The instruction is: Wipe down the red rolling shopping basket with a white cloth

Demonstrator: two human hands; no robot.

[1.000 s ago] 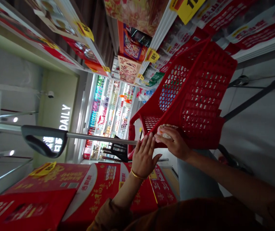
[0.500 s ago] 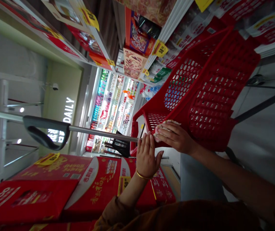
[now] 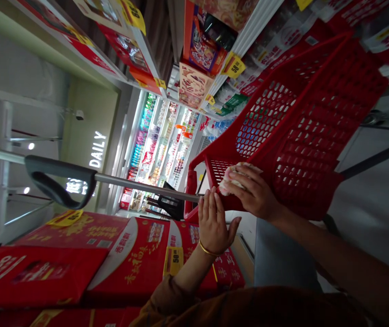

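Note:
My right hand (image 3: 254,195) is closed over a crumpled pink-and-white cloth (image 3: 235,175). It lies against the near side of a red plastic shopping cart (image 3: 300,150), by its handle end. Just left of it, my left hand (image 3: 214,227), with a gold bangle at the wrist, has its fingers stretched out and its thumb apart. Those fingertips are at the end of a silver metal pole (image 3: 140,185); whether they press on it I cannot tell. A black loop grip (image 3: 61,177) sits farther along the pole.
The view is turned sideways. Red gift cartons (image 3: 136,263) are stacked at the lower left, with a yellow price tag (image 3: 173,261). Shelves of boxes and bottles (image 3: 269,50) run along the top behind the cart. A lit display case (image 3: 160,141) stands farther back.
The cart appears farther right in view. My left hand has shifted slightly right and down, and the cloth under my right hand has moved slightly up the cart's side.

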